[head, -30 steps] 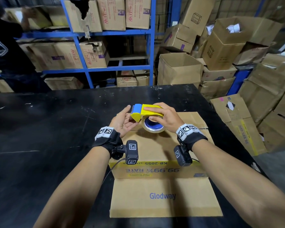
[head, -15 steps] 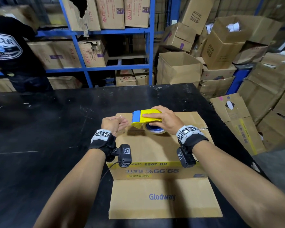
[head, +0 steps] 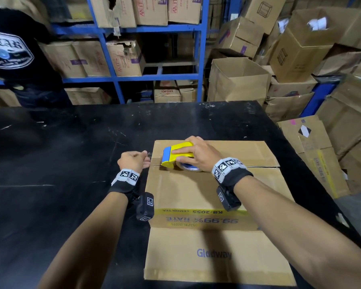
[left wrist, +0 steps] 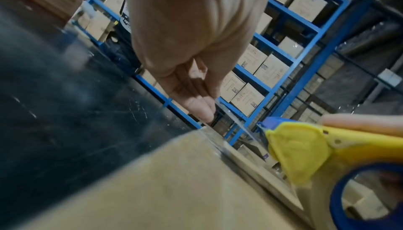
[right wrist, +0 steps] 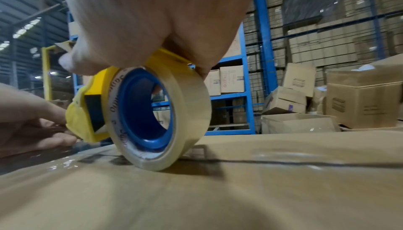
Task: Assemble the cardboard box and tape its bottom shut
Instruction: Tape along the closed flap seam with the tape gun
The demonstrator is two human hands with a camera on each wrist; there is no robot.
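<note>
Tape is drawn from a dispenser across a cardboard box on a black table.

The cardboard box [head: 206,190] is laid on the black table [head: 61,184], its flaps closed along a seam. The yellow tape dispenser [head: 176,154] is gripped from above by the right hand [head: 198,155], fingers curled over it, and the tape roll [right wrist: 161,118] is set on the seam. The clear tape end [left wrist: 231,114] is pinched by the left hand [head: 132,160] just beyond the box's left edge.
</note>
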